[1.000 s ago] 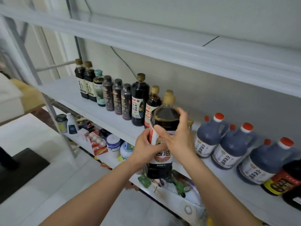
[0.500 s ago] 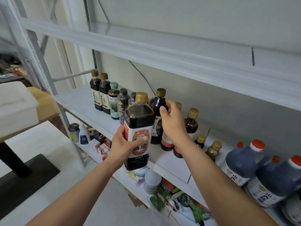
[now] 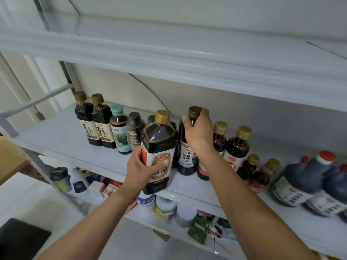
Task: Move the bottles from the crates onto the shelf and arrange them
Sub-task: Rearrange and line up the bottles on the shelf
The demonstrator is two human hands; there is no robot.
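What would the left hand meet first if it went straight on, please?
The left hand would probably push its big bottle into the black-capped bottles behind; depth is unclear.

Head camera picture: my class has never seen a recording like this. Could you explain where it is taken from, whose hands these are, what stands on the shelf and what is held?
No machine here: a person wears one camera on the head, looking forward and down, so both bare arms are their own. The white shelf carries a row of dark bottles and, further right, red-capped jugs. The left hand grips a large labelled bottle at the shelf's front edge. The right hand grips the top of a tall dark bottle standing in the row.
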